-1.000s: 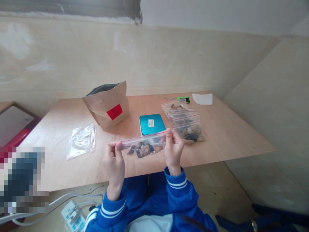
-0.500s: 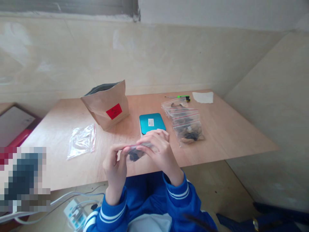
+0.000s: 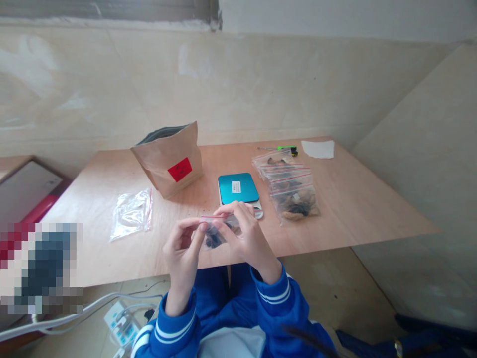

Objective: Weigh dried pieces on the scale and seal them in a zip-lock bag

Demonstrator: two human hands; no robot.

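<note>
Both hands hold a small zip bag (image 3: 218, 234) of dark and brown pieces over the table's front edge. My left hand (image 3: 182, 248) pinches its red-striped top at the left end. My right hand (image 3: 246, 233) grips the top from the right, its fingers curled over the bag and partly hiding the contents. The hands nearly touch. Just behind them is a teal-topped digital scale (image 3: 238, 189).
On the plywood table (image 3: 357, 199) are a stack of filled zip bags (image 3: 292, 194), a flat clear zip bag (image 3: 131, 215) and a kraft paper bag (image 3: 169, 161) with a red label. A green-handled screwdriver (image 3: 286, 149) and white paper (image 3: 317, 149) lie behind. Below left is a power strip (image 3: 121, 323).
Over the past second my hands have come together. The bag, held stretched out between them, is now bunched and narrower, gripped closer to its middle.
</note>
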